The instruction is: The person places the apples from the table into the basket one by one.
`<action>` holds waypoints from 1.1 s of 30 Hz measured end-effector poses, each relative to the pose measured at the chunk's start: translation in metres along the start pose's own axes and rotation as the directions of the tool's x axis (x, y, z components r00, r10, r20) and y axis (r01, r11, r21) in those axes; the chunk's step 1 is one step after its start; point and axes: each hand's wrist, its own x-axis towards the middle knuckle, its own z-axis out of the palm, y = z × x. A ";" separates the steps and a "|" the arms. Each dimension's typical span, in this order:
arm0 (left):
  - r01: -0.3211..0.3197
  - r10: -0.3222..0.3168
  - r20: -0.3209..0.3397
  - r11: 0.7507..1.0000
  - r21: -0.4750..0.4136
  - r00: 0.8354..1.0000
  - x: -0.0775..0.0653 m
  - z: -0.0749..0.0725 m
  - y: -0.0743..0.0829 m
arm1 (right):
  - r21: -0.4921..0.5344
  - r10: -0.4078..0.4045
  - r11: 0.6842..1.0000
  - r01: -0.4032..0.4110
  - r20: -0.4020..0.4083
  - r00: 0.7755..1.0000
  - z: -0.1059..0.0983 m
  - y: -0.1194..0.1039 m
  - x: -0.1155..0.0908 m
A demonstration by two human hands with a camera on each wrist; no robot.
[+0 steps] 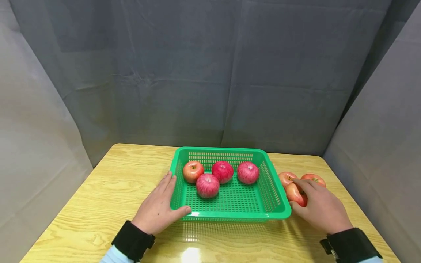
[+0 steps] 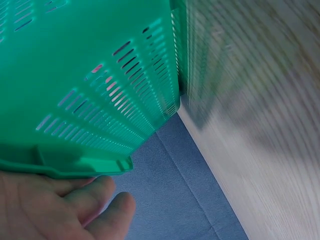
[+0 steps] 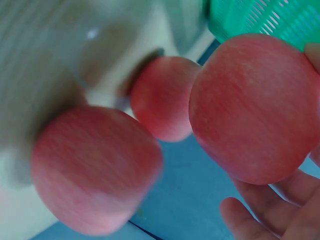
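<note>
My left hand (image 1: 158, 204) rests at the near left corner of a green plastic basket (image 1: 227, 215). Its fingers lie straight along the side rim, and the thumb reaches over the front rim. In the left wrist view the fingers (image 2: 107, 202) are against the outside of the rim. To the right of the basket, my right hand (image 1: 320, 208) holds a red apple (image 1: 295, 194) between thumb and fingers. The right wrist view shows this held apple (image 3: 255, 110) large, with two more apples beyond it, a nearer one (image 3: 97, 170) and a farther one (image 3: 165, 97).
Inside the basket sit several apples, among them an orange-red one (image 1: 193, 171) at the left and a darker pink one (image 1: 248, 172) at the right. The wooden table (image 1: 108, 204) ends at grey cloth (image 1: 171, 91) behind, with pale cloth at both sides.
</note>
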 end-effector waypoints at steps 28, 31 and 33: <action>0.003 -0.003 0.010 1.000 -0.005 1.000 0.001 0.001 0.001 | 0.025 -0.209 0.978 0.208 0.051 0.977 -0.035 -0.067 0.059; 0.003 -0.003 0.006 1.000 0.004 1.000 0.000 0.000 0.000 | 0.012 -0.246 0.969 0.246 0.087 0.965 -0.031 -0.078 0.069; -0.001 0.001 0.002 1.000 0.002 1.000 -0.001 0.001 -0.001 | 0.003 -0.263 0.965 0.264 0.113 0.958 -0.029 -0.086 0.074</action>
